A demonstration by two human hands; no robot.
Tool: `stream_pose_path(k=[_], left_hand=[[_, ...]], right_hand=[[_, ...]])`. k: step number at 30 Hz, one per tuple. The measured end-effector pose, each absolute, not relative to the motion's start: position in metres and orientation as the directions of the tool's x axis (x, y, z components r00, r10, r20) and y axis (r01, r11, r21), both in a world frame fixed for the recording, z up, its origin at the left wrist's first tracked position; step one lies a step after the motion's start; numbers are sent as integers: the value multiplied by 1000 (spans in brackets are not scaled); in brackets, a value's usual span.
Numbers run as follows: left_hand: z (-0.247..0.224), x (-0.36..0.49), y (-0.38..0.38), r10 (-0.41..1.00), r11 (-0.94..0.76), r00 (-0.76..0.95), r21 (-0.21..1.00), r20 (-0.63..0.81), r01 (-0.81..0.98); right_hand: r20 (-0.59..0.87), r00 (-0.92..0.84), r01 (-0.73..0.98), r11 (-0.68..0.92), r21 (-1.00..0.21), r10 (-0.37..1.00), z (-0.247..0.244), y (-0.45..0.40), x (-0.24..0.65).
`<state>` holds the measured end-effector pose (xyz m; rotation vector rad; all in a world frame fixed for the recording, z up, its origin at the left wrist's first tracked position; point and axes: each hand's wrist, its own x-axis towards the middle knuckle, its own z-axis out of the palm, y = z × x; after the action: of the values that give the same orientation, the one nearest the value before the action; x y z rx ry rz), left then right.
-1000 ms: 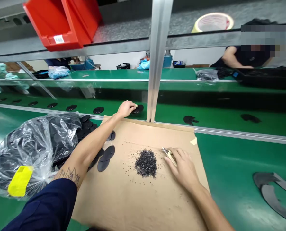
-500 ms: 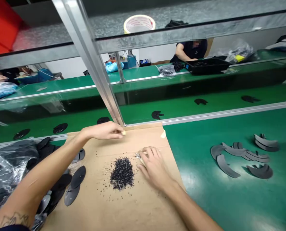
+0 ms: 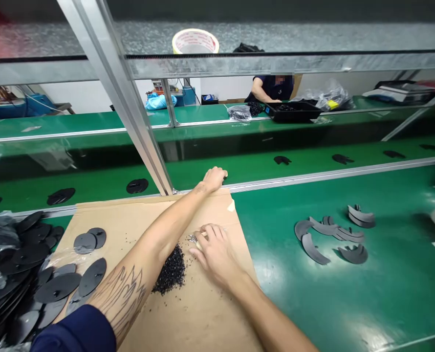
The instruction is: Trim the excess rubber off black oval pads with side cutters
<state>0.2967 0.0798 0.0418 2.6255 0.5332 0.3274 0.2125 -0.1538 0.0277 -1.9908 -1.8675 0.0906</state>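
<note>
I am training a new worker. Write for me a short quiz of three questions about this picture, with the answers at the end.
1. True or false: the left hand reaches across the cardboard sheet to the metal rail at its far edge.
2. What lies just left of the right hand? A) a pile of small black bits B) a roll of tape C) a red bin
3. Fill in: the curved grey offcuts lie on the ____ table surface, right of the cardboard.

Key: 1 true. 2 A, the pile of black bits. 3 green.
</note>
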Motion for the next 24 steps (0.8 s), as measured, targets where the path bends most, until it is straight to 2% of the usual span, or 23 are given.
stream_pose_path(k=[3, 6, 8, 10, 11, 13, 14, 16, 18, 19, 21, 23, 24], left_hand=[[52, 279, 91, 471, -790, 852, 540, 230, 291], [72, 246, 98, 479, -751, 818, 630, 317, 196], [84, 216, 93, 456, -727, 820, 677, 347, 118], [90, 179, 78, 377, -650, 858, 760, 349, -24], [91, 160, 67, 323, -580, 881, 808, 345, -104], [89, 122, 43, 217, -422, 917, 879, 334, -221], [87, 105, 33, 183, -381, 927, 893, 327, -239], [86, 71, 23, 167, -434, 939, 877, 301, -204], [91, 38, 32, 190, -609, 950, 789, 248, -84], [96, 20, 43, 218, -710, 958, 704, 186, 25], [107, -18, 70, 334, -849, 942, 431, -9, 305], [114, -55, 97, 499, -839, 848, 146, -179, 525], [115, -70, 107, 558, -811, 803, 69, -209, 581]], right_hand=[[272, 133, 917, -14, -399, 953, 25, -154, 211], [375, 289, 794, -2, -607, 881, 20, -152, 211], [383, 466, 594, 39, -804, 798, 18, -147, 213], [274, 582, 299, 112, -948, 766, 19, -143, 215], [190, 579, 136, 135, -981, 793, 21, -141, 215], [42, 449, -136, 114, -984, 893, 28, -139, 214], [-5, 353, -215, 76, -974, 936, 32, -139, 213], [-40, 245, -266, 27, -963, 969, 39, -139, 208], [-54, 233, -267, 10, -964, 971, 45, -138, 204], [-56, 239, -256, 7, -967, 969, 46, -137, 202], [-45, 244, -224, 11, -975, 969, 48, -134, 200], [-25, 238, -178, 18, -984, 971, 49, -132, 198], [-18, 238, -155, 20, -988, 971, 49, -131, 197]])
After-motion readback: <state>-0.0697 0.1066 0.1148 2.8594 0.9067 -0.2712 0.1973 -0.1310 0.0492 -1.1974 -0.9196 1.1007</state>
